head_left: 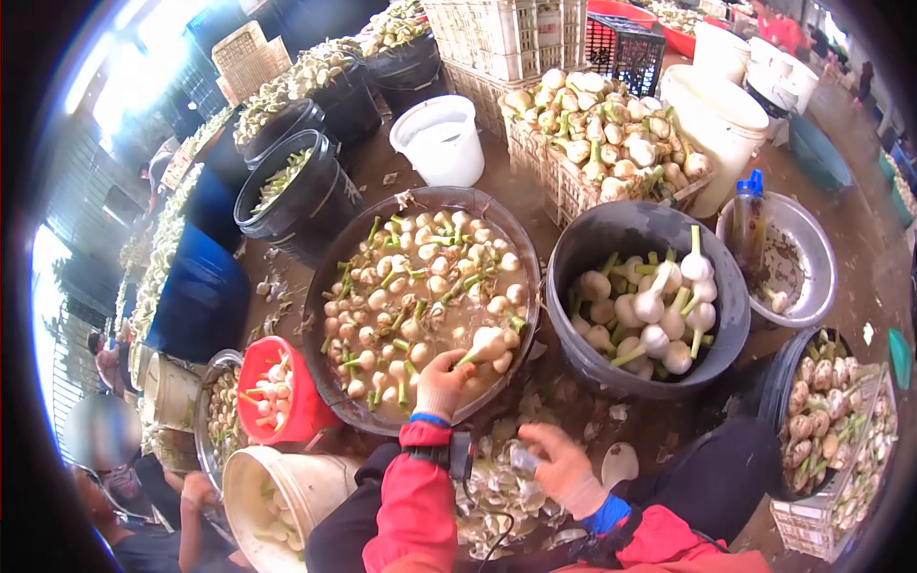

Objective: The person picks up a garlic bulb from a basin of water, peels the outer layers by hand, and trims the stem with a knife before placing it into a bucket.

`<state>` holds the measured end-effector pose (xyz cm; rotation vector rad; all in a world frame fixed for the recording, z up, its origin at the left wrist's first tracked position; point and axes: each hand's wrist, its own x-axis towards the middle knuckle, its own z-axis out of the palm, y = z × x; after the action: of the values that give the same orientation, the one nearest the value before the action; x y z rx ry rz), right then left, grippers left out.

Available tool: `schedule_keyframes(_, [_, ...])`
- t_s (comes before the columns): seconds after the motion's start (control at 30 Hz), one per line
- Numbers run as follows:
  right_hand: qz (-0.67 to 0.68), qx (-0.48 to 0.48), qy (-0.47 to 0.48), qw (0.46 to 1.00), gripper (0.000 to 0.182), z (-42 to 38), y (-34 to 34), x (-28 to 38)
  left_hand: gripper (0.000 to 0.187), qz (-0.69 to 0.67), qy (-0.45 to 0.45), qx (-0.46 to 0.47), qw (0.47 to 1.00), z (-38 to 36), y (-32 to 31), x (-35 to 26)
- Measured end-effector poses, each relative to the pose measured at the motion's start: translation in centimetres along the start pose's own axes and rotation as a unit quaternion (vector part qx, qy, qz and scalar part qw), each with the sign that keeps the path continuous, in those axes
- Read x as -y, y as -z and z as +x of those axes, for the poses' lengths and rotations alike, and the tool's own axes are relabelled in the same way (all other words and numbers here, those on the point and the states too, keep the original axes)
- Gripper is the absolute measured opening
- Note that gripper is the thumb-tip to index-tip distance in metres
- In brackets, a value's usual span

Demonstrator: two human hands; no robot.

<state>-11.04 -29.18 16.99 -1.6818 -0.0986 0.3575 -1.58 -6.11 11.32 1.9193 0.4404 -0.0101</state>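
Note:
My left hand (440, 386) is over the near rim of a wide dark basin (310, 329), its fingers closed on the stem of a garlic bulb (491, 344). Many garlic bulbs with green stems float in the basin's murky water. Lower and to the right, my right hand (565, 473) hovers above garlic skins (501, 501) on the ground. Its fingers are curled around something greyish, too blurred to name. A grey bucket (621, 377) at the right of the basin holds cleaner white garlic bulbs (652, 306).
A crate (535, 158) heaped with garlic stands behind the basin, beside a white bucket (441, 143). At left are a red basin (315, 411) and a tipped white bucket (310, 487). A metal bowl (823, 277) with a bottle (752, 224) sits right. Another person (162, 501) sits lower left.

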Motion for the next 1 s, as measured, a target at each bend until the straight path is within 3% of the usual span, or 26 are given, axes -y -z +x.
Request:
schedule_keyframes(0.03, [-0.001,-0.006,-0.014,1.0,0.052,0.2,0.0,0.1,0.031,-0.014,-0.003,0.02,1.0,-3.0,1.0,-2.4])
schedule_keyframes(0.1, [0.122,-0.042,0.049,0.99,0.063,0.1,-0.4,-0.4,0.031,-0.114,-0.001,0.076,0.991,-8.2,1.9,-3.5])
schedule_keyframes(0.17, [0.052,0.026,0.012,0.998,0.072,-0.5,0.4,1.5,0.034,-0.193,0.066,0.137,0.969,-13.6,2.4,-7.0])
schedule_keyframes(0.2, [0.002,0.015,0.14,0.99,0.059,-0.6,-0.7,0.6,0.035,-0.247,0.044,0.115,0.961,-15.3,2.1,-6.6])
schedule_keyframes(0.23, [0.003,0.016,0.141,0.99,0.059,-1.3,-1.1,1.2,0.037,-0.3,0.021,0.094,0.949,-16.8,1.5,-6.3])
schedule_keyframes(0.27, [0.241,0.077,-0.027,0.967,0.052,-1.9,-1.2,1.9,0.045,-0.395,0.007,0.039,0.918,-18.0,0.7,-6.0])
schedule_keyframes(0.3, [0.457,0.13,-0.193,0.858,0.046,-2.7,-1.6,2.3,0.057,-0.431,-0.01,0.011,0.902,-19.4,-0.1,-6.3])
schedule_keyframes(0.37, [0.542,0.124,-0.138,0.82,0.04,-3.2,-4.4,-1.4,0.071,-0.301,-0.03,0.021,0.953,-20.9,-1.7,-4.5])
schedule_keyframes(0.4, [0.53,0.111,-0.147,0.828,0.039,-3.5,-4.7,-1.7,0.08,-0.188,-0.052,-0.016,0.981,-21.6,-2.4,-3.6])
schedule_keyframes(0.47, [0.52,0.1,-0.156,0.834,0.038,-4.1,-5.0,-2.2,0.079,-0.121,-0.048,-0.04,0.991,-22.5,-2.0,-2.1])
schedule_keyframes(0.53, [0.212,0.143,-0.109,0.96,0.035,-3.9,-4.0,-1.2,0.075,0.005,-0.089,-0.075,0.993,-23.1,-1.4,-1.1])
schedule_keyframes(0.57, [0.21,0.142,-0.109,0.961,0.035,-4.1,-4.1,-1.3,0.076,0.028,-0.103,-0.113,0.988,-22.9,-1.5,-0.3])
schedule_keyframes(0.67, [0.064,0.088,0.024,0.994,0.038,-4.3,-3.7,-0.2,0.077,0.123,-0.107,-0.12,0.979,-23.5,-1.5,-1.5])
schedule_keyframes(0.73, [0.027,0.057,0.036,0.997,0.038,-4.0,-3.9,-1.5,0.077,0.254,-0.079,-0.105,0.958,-23.9,-2.1,-2.9])
schedule_keyframes(0.8, [-0.044,0.019,0.048,0.998,0.041,-4.0,-3.8,-1.8,0.077,0.283,-0.081,-0.099,0.951,-24.1,-2.8,-3.1])
schedule_keyframes(0.9, [0.035,0.075,0.014,0.996,0.04,-3.5,-3.4,-1.7,0.075,0.306,-0.082,-0.096,0.944,-23.9,-2.8,-3.2])
schedule_keyframes(0.97, [0.046,0.082,0.033,0.995,0.04,-3.4,-3.5,-2.2,0.074,0.193,-0.094,-0.133,0.968,-23.6,-2.6,-2.3])
schedule_keyframes(1.0, [0.056,0.09,0.05,0.993,0.04,-3.4,-3.6,-2.0,0.073,0.216,-0.094,-0.127,0.963,-23.6,-2.5,-2.4])
